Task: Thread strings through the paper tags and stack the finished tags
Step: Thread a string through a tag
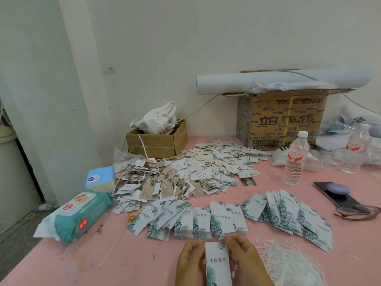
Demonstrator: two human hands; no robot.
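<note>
1. So, two hands at the bottom edge: the left hand [190, 263] and the right hand [245, 261]. Each grip pinches the long sides of one leaf-print tag [217, 263], fingers curled round it, just above the pink worktop [82, 265].
2. One fluffy heap of loose white strings [288, 263] sits just right of the right hand.
3. Same-print fanned tags [206, 217] lie in a row across the middle, way too many to count.
4. Behind that is one big sprawling pile of strung tags [185, 172], also uncountable.
5. Two water bottles, both upright: the near bottle [295, 159] and the far bottle [355, 149] further right.
6. Two cardboard boxes by the wall: the small box [156, 143] stuffed with cloth, and the big box [282, 122] with one paper roll [268, 81] lying on top.
7. Left side has one wipes pack [80, 215], with one tissue pack [101, 178] just behind it.
8. Right side has one phone [338, 195].
</note>
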